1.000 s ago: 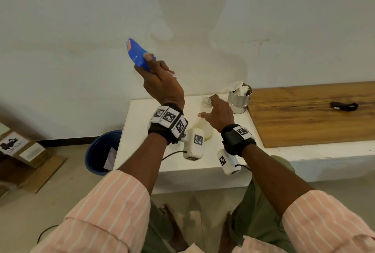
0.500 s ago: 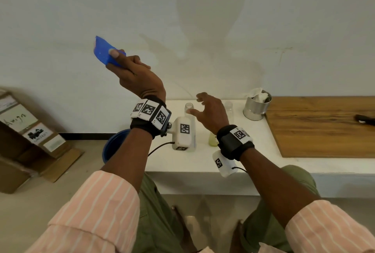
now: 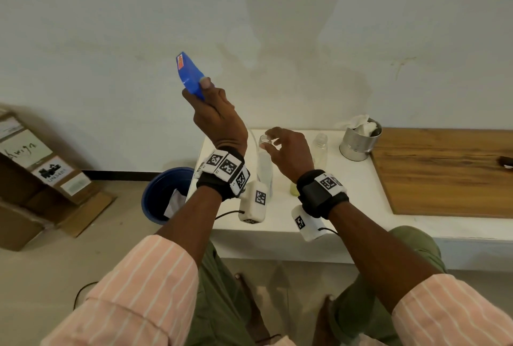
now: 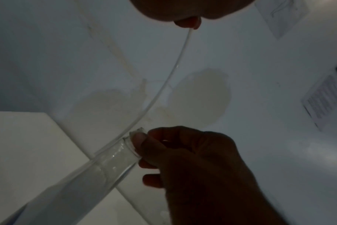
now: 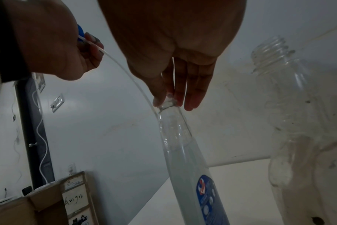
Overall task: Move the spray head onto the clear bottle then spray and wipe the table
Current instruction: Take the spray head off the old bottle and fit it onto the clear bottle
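- My left hand (image 3: pixel 219 120) grips the spray head (image 3: pixel 190 74), raised at ten o'clock, open air around.
- My right hand (image 3: pixel 291 154) pinches the bottle (image 5: pixel 185 152) mouth; only wrist views show the tube (image 4: pixel 164 85) entering.

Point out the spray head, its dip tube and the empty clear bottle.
spray head (image 3: pixel 189 75): head view, blue body.
dip tube (image 4: pixel 168 77): left wrist view, mid-length of the curve.
empty clear bottle (image 5: pixel 279 73): right wrist view, shoulder below the threads.

Blue spray head (image 3: pixel 190 74), blue bucket (image 3: pixel 163 195), pink white-striped sleeves (image 3: pixel 144 290), brown wood-grain board (image 3: pixel 444 170).
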The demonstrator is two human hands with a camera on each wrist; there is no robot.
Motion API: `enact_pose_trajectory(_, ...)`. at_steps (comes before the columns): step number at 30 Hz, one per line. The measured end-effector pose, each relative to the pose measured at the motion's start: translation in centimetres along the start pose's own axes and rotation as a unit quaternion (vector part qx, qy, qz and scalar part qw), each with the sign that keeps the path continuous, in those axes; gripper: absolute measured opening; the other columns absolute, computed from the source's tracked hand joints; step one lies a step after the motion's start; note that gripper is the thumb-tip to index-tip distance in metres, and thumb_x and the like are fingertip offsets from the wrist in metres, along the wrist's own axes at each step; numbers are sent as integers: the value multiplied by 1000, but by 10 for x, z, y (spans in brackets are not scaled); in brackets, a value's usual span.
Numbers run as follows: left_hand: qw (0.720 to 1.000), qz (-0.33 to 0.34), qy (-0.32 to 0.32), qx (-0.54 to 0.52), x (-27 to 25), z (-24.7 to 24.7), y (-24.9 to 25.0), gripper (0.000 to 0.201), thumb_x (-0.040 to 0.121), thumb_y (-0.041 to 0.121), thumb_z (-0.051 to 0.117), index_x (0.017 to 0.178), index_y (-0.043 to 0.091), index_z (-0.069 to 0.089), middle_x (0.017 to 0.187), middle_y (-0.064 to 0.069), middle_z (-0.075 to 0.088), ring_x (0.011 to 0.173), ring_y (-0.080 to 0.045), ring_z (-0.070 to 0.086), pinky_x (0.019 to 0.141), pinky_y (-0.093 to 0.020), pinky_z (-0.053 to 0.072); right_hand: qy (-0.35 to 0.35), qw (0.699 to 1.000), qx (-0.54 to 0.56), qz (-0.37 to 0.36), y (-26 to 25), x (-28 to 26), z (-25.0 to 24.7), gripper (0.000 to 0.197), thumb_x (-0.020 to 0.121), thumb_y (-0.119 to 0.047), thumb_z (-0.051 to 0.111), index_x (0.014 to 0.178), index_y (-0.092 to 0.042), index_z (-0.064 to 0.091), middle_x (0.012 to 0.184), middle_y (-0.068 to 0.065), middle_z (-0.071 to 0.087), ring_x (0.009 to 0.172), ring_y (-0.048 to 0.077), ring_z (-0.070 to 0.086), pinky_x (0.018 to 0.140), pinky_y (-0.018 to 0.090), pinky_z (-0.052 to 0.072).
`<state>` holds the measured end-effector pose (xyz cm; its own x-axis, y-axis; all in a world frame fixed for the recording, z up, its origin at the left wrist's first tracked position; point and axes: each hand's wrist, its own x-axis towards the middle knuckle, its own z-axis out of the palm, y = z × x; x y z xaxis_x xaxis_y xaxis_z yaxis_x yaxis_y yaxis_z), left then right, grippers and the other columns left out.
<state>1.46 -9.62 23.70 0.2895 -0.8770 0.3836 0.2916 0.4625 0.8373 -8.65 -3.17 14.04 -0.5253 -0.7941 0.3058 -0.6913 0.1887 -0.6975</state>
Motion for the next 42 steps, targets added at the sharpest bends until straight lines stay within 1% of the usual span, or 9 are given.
enact_pose_trajectory(6, 997, -14, 72, -38, 27, 7, 25, 19, 103, 26, 33, 96, 17, 48, 57, -2, 46, 44, -16, 44, 52, -28, 44, 7, 1000, -6, -8, 1, 0, 6, 22, 87, -32, 63, 107, -26, 69, 100, -2, 69, 86, 18, 64, 79, 32, 49)
enact_pose_trajectory(14, 995, -26, 70, -61, 31, 13, 25, 36, 103, 25, 34, 111, -7, 48, 57, -1, 45, 45, -15, 44, 52, -29, 46, 18, 999, 30, 8, -2, -2, 8, 19, 84, -30, 66, 102, -25, 69, 98, -3, 70, 86, 16, 64, 79, 37, 53)
enact_pose_trajectory(21, 994, -28, 81, -68, 31, 8, 25, 22, 104, 24, 34, 101, 6, 47, 56, 1, 44, 44, -11, 43, 48, -28, 44, 22, 998, 47, 37, -4, 0, 2, 27, 77, -31, 74, 90, -18, 55, 88, -5, 68, 79, 15, 66, 68, 37, 53)
enact_pose_trajectory(24, 995, -22, 77, -59, 31, 9, 24, 29, 104, 24, 34, 108, -1, 48, 56, 2, 45, 44, -11, 44, 47, -26, 43, 23, 997, 57, 36, -7, -1, 2, 29, 79, -30, 73, 99, -18, 56, 89, -5, 70, 79, 16, 67, 68, 39, 55)
enact_pose_trajectory(29, 997, -5, 64, -41, 25, 8, 16, 36, 102, 27, 34, 115, -4, 47, 58, -3, 47, 47, -17, 46, 52, -31, 46, 35, 996, 68, 50, -5, -5, 2, 12, 78, -35, 70, 84, -26, 66, 85, -8, 72, 81, 10, 66, 70, 40, 56)
enact_pose_trajectory(32, 1000, 3, 15, -11, 18, 7, 9, 23, 101, 30, 34, 108, 11, 45, 62, -4, 53, 50, -21, 51, 54, -40, 48, 36, 995, 68, 58, -7, -5, 1, 12, 79, -36, 71, 85, -26, 69, 85, -7, 73, 80, 10, 66, 73, 39, 56)
enact_pose_trajectory(36, 989, 1, -119, 91, -3, 1, -16, 27, 98, 36, 45, 106, 10, 46, 81, -3, 69, 64, -16, 63, 59, -36, 57, 39, 996, 65, 51, -8, -7, 1, 18, 79, -35, 72, 92, -22, 68, 92, -5, 73, 81, 13, 67, 74, 38, 55)
enact_pose_trajectory(39, 951, -3, -233, 202, -19, -9, -47, 44, 88, 53, 53, 106, 13, 57, 94, 0, 70, 73, -10, 62, 69, -18, 51, 27, 997, 58, 47, -9, -7, -2, 29, 78, -36, 74, 100, -19, 66, 98, -4, 72, 80, 15, 67, 74, 35, 54)
enact_pose_trajectory(42, 902, -28, -324, 284, -33, -21, -77, 40, 86, 47, 62, 114, 18, 63, 108, 2, 68, 96, -13, 61, 84, -28, 51, 1, 998, 32, 54, -6, -5, 0, 37, 78, -32, 74, 110, -15, 64, 102, 0, 72, 83, 17, 67, 77, 33, 54)
